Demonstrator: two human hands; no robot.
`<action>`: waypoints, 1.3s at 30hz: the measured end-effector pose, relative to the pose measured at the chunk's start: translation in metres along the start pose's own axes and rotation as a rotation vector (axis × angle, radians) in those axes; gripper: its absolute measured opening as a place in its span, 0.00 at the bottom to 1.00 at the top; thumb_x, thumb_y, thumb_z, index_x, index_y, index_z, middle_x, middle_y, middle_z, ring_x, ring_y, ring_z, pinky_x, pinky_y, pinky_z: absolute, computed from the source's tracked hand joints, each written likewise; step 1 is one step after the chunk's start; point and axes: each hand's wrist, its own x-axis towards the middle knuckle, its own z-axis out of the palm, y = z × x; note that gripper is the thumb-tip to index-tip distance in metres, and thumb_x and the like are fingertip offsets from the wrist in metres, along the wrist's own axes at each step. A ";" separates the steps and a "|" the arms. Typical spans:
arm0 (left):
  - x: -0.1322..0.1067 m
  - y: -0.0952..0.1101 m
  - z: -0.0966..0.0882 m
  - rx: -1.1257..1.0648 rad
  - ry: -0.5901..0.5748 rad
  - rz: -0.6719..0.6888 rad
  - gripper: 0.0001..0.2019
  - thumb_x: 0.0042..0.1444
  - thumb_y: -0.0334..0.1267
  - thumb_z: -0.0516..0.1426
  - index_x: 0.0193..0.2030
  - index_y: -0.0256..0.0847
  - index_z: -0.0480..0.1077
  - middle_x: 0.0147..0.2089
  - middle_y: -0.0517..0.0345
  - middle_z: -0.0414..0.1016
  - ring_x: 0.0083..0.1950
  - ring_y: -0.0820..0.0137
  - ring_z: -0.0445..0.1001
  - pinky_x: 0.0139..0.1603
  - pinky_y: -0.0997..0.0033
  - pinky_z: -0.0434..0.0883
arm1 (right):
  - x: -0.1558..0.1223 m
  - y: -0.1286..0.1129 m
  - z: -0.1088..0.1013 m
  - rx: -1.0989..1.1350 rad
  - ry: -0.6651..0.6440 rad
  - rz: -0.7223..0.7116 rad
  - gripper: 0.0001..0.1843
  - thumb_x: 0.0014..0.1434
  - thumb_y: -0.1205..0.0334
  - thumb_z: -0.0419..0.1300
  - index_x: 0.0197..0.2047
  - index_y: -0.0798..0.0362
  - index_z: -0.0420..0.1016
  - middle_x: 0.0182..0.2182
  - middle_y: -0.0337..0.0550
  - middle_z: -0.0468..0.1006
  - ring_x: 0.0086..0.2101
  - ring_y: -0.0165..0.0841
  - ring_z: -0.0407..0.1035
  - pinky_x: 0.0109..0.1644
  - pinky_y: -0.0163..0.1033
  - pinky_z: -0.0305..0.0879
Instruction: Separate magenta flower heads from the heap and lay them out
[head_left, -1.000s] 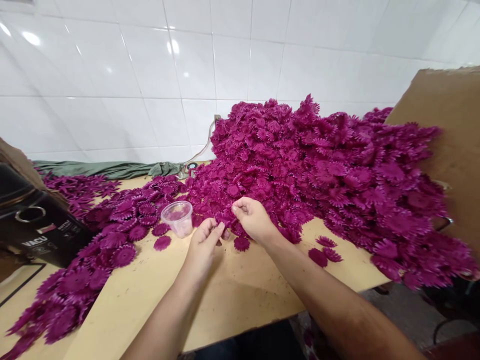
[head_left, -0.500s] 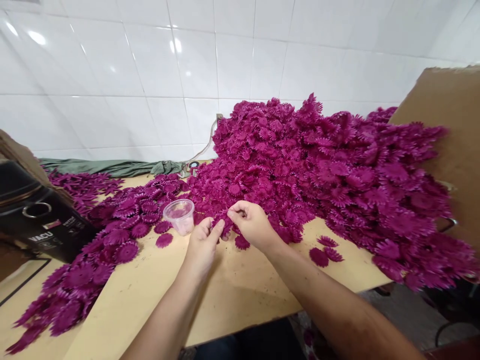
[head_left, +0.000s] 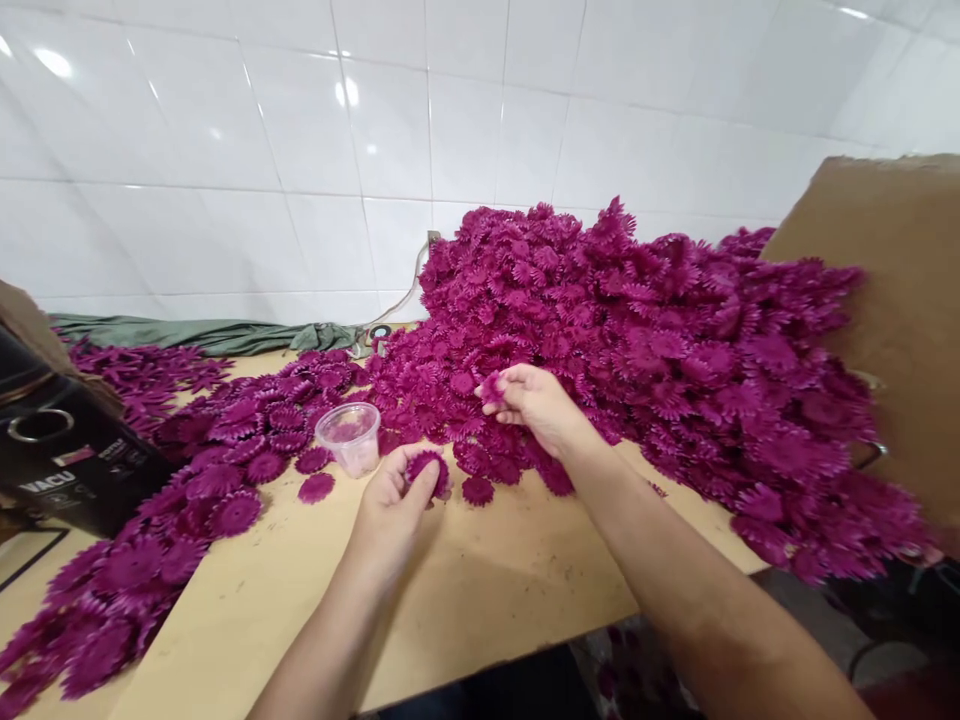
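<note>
Between thumb and fingers, my left hand (head_left: 394,500) grips a round magenta artificial flower (head_left: 427,472) just above the table. My right hand (head_left: 544,405) is raised to the right of it, at the front of the big flower pile (head_left: 555,310). Its fingers pinch another magenta artificial flower piece (head_left: 493,388). A small clear plastic cup (head_left: 349,437) with something pale in its bottom stands beyond my left hand. Several loose flowers lie on the table near the cup and below my right hand.
More magenta flowers (head_left: 225,465) trail along the left of the yellowish table (head_left: 300,600). A black box (head_left: 67,440) stands at the left edge. Cardboard (head_left: 885,320) rises at the right. A green cloth (head_left: 202,336) runs along the white tiled wall.
My right hand has moved away from my left, up and to the right, with a flower piece in its fingers. The flower in my left hand now shows its round face.
</note>
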 end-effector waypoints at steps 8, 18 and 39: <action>-0.003 0.002 -0.002 -0.016 -0.024 -0.018 0.15 0.38 0.43 0.61 0.33 0.36 0.70 0.21 0.64 0.67 0.23 0.77 0.63 0.26 0.76 0.60 | -0.012 0.021 0.008 0.178 -0.331 0.108 0.09 0.49 0.72 0.60 0.24 0.56 0.62 0.17 0.32 0.69 0.17 0.19 0.58 0.20 0.25 0.52; -0.005 -0.001 0.001 -0.061 -0.022 -0.050 0.14 0.37 0.41 0.62 0.31 0.36 0.71 0.21 0.64 0.68 0.23 0.77 0.62 0.27 0.77 0.60 | -0.006 0.026 0.002 0.094 -0.353 0.149 0.03 0.44 0.69 0.63 0.26 0.59 0.73 0.17 0.32 0.64 0.19 0.20 0.55 0.25 0.28 0.52; 0.000 0.000 0.001 0.014 -0.057 -0.040 0.15 0.39 0.43 0.62 0.34 0.37 0.72 0.23 0.62 0.69 0.25 0.74 0.65 0.29 0.74 0.63 | 0.011 0.026 0.010 -0.432 -0.087 -0.104 0.23 0.55 0.51 0.53 0.14 0.53 0.58 0.10 0.29 0.52 0.13 0.21 0.44 0.20 0.33 0.41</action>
